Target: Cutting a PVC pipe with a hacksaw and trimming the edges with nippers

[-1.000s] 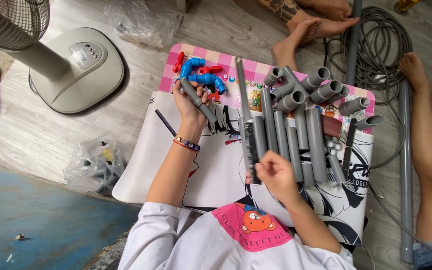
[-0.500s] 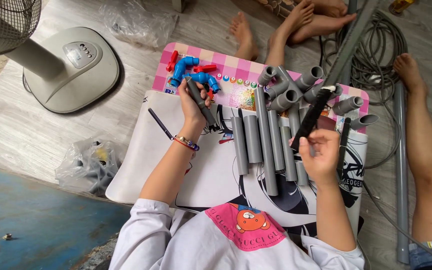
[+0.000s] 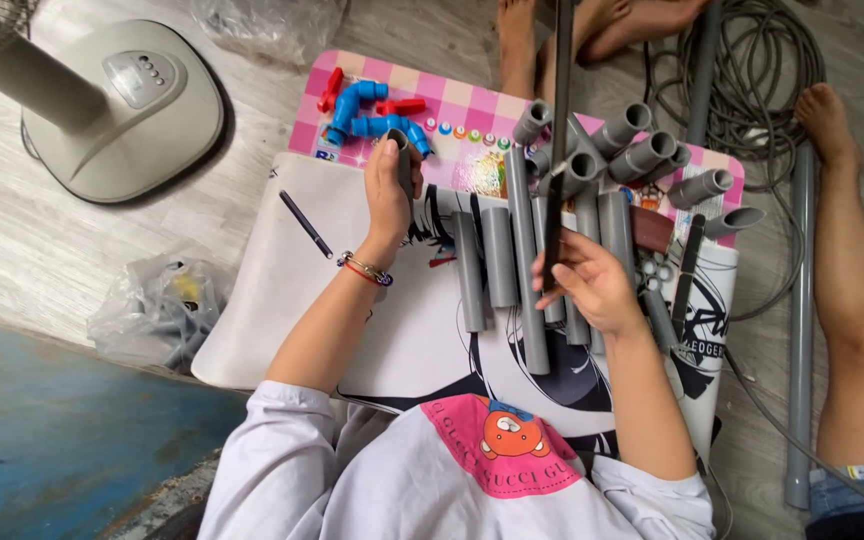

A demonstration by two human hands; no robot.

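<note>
At nine to ten o'clock, far left, a fan base (image 3: 122, 105) sits on the wooden floor, with a clear plastic bag (image 3: 167, 310) of parts below it at about eight o'clock. A white printed mat (image 3: 282, 300) covers the middle of the floor, and a thin dark pen (image 3: 305, 224) lies on its left part, near the left wrist.

The left hand (image 3: 389, 192) is closed around a short grey pipe piece (image 3: 401, 152), held upright at about eleven o'clock from centre. Just above it, at twelve o'clock from that hand, blue elbows (image 3: 372, 115) and red fittings (image 3: 367, 100) lie on a pink checked board (image 3: 472, 95).

At the centre, several straight grey pipes (image 3: 517, 270) lie side by side on the mat, running toward twelve o'clock. The right hand (image 3: 597, 285) hovers over them, its fingers pinched on a long dark rod (image 3: 557, 130) that points up to twelve o'clock and out of the top edge. Beyond it, at one o'clock, more grey pipe stubs (image 3: 642, 150) lie fanned with open ends showing.

Further right, at two o'clock, a coil of grey cable (image 3: 767, 90) lies on the floor, and a long grey pipe (image 3: 800, 320) runs down at three to four o'clock. Another person's bare leg (image 3: 852, 280) rests beside it at the far right.
</note>
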